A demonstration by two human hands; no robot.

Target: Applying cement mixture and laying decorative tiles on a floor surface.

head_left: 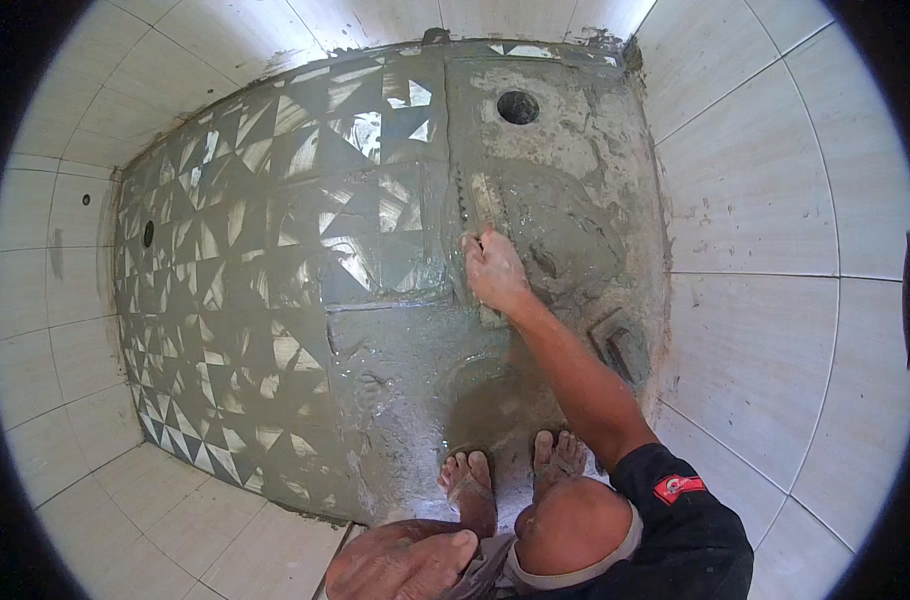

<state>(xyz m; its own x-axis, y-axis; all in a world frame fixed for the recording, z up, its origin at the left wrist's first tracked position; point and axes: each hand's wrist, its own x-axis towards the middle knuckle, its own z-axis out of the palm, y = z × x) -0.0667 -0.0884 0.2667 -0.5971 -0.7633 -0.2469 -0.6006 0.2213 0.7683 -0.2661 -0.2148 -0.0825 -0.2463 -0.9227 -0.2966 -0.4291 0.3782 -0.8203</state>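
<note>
My right hand point(494, 270) is closed around the grip of a notched trowel point(487, 198). The trowel lies on wet grey mortar point(560, 225), along the right edge of the laid tiles, with its toothed side toward them. Mortar smears its blade, and my fingers hide the grip. At the lower edge, my left hand point(420, 568) rests on my left knee with the fingers laid out and nothing held. Patterned floor tiles point(265, 225) with triangle shapes cover the left side, filmed over with grey slurry.
A round drain hole point(518, 107) opens in the floor near the far wall. Against the right wall lies a mortar-covered angular tool point(620, 342), its kind unclear. Pale wall tiles point(755, 350) enclose the floor. My sandalled feet point(467, 480) stand on the wet mortar.
</note>
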